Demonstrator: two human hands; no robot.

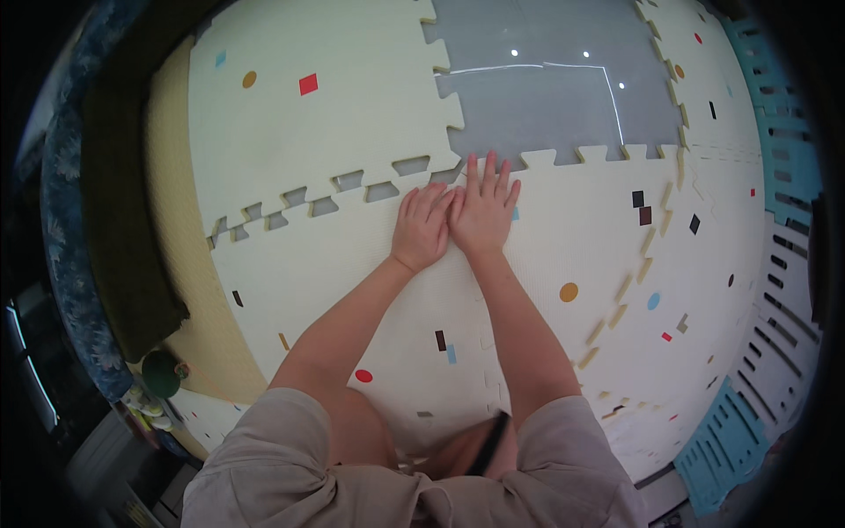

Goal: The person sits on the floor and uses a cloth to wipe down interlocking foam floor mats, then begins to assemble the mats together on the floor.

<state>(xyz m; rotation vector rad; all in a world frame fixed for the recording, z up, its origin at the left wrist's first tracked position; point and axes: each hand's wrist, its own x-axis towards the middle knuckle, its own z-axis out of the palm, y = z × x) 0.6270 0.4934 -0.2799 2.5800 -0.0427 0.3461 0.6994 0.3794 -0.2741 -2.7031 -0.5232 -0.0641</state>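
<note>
Side by side, both my hands lie palm down on white interlocking foam floor mats. My left hand [422, 228] rests on the near left foam mat [343, 284], its fingers slightly bent. On the near right foam mat [561, 231] is my right hand [486, 211], fingers spread, with the tips at its toothed far edge. A far left foam mat [264, 125] lies past my left hand; its teeth and those of the near left mat face each other with gaps between. Beyond my right fingertips, grey floor [541, 105] shows between mats.
Another foam mat [713, 257] lies on the right, its toothed joint open beside the near right mat. A blue and white slatted plastic fence [782, 132] borders that side. Along the left run a dark cushion-like edge [125, 231] and blue patterned fabric [72, 231]. A green round object [160, 373] stands lower left.
</note>
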